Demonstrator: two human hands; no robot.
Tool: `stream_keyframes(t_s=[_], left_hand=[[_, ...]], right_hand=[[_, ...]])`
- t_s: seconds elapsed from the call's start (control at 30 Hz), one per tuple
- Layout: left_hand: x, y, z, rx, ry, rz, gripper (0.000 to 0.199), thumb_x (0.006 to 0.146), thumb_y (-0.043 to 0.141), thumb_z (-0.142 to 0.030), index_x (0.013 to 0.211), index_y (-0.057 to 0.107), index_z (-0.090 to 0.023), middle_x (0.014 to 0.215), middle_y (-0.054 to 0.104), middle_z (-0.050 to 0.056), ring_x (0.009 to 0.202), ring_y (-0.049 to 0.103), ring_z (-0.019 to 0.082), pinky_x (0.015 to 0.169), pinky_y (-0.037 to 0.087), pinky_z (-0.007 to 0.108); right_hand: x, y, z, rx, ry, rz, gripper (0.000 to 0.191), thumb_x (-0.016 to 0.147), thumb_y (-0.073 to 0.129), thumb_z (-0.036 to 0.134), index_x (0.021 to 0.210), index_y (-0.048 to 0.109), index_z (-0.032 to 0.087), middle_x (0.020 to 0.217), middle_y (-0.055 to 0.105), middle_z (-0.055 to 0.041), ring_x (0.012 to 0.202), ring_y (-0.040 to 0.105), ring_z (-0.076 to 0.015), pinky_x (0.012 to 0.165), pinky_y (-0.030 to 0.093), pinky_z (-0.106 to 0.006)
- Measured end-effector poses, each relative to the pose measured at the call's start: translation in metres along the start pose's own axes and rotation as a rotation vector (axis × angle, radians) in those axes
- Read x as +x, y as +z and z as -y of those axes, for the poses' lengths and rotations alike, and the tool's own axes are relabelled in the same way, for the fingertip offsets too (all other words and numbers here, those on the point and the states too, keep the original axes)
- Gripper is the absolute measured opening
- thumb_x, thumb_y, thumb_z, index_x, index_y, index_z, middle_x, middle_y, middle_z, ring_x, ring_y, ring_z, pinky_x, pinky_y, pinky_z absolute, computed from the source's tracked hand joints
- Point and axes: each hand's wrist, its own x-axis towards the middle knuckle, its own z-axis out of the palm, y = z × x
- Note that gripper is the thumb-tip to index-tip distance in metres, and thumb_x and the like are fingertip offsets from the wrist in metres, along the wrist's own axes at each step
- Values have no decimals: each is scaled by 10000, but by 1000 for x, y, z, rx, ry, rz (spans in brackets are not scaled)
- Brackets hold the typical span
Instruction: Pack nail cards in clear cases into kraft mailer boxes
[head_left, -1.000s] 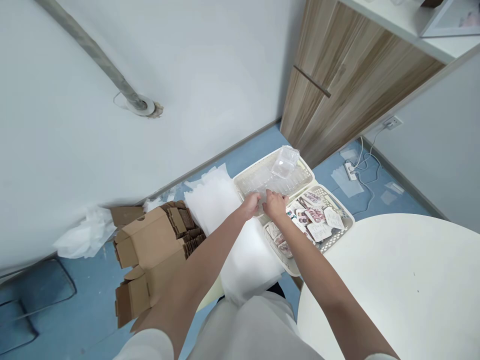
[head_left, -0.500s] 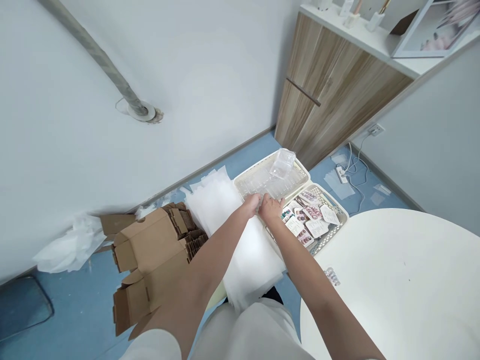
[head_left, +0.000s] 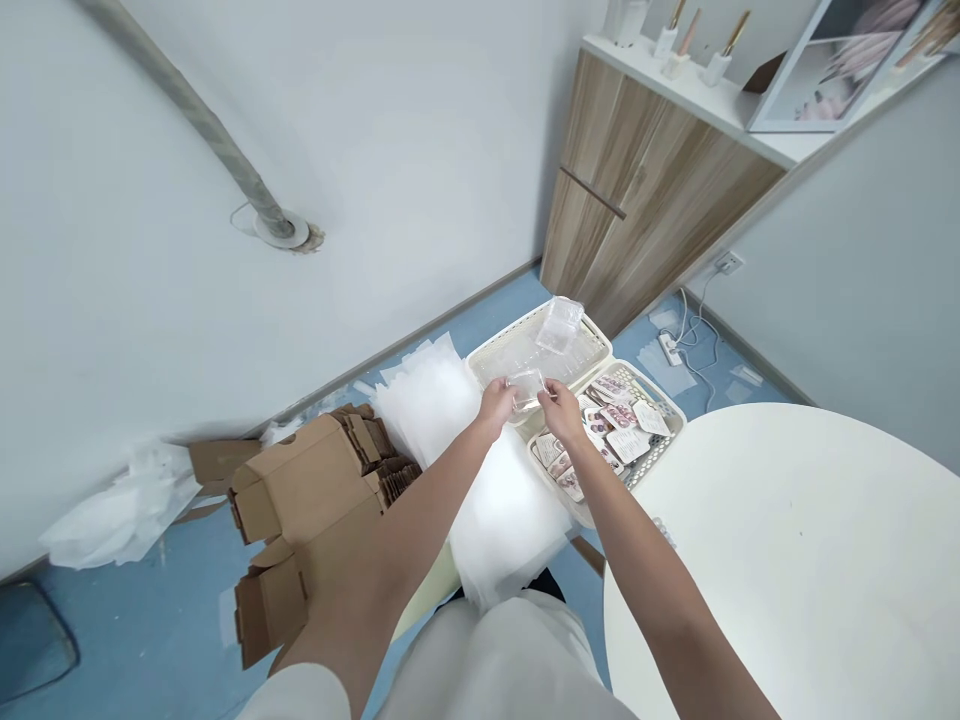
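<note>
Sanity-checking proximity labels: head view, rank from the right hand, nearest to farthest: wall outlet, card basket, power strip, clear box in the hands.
1. Clear box: held, left of the right hand.
2. Card basket: just to the right.
3. Power strip: farther right, past the basket.
4. Wall outlet: upper right, beyond the strip.

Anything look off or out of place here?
Yes: loose sheets lie strewn on the floor by the power strip, away from the white stack. A rough brown patch mars the wall beside the pipe collar. Held clear box: too small to judge damage.
</note>
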Motion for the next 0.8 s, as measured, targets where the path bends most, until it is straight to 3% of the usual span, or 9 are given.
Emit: stream_keyframes(t_s=[0.1,0.2,0.37,0.5,0.63,0.8], left_hand=[[-20,-9,-5,41,70,80,218,618,619,-243,818,567,-173,707,575,-6,619,541,105,617,409,249],[-47,-20,-7,37,60,203,192,606,643,-256,753,567,-160,687,585,1,612,553,104,644,421,263],[-104,-36,1,-45,-44,343,180,585,648,-206,718,537,-158,653,592,2,585,562,99,633,416,253],[-149,-45,15,-160,-125,436,206,566,657,-187,692,497,-158,659,594,5,610,579,108,631,415,249],[-187,-47,38,-200,-185,567,204,577,646,-183,681,471,-166,670,581,-13,659,591,114,659,418,254],[-226,-37,71,-71,-202,716,207,585,662,-199,678,479,-168,694,561,-24,673,564,92,664,408,236]], right_hand=[[-24,-11,3,252,-14,13,336,758,431,341,1024,581,201,928,625,-32,759,559,-160,743,420,-303],[-56,-16,5,379,6,-65,377,729,501,394,1047,570,203,853,612,-23,723,539,-147,713,427,-304],[-117,-19,7,644,95,-208,410,679,583,438,1026,550,223,749,552,14,636,518,-103,660,444,-276],[-174,-17,5,857,158,-236,393,677,584,474,996,531,250,833,573,7,648,557,-106,672,463,-283],[-233,-8,-1,875,193,-261,444,640,640,439,1013,495,249,837,579,5,660,585,-121,675,467,-297],[-290,-5,-19,820,138,-520,395,606,677,391,915,490,231,707,564,28,620,560,-118,639,459,-287]])
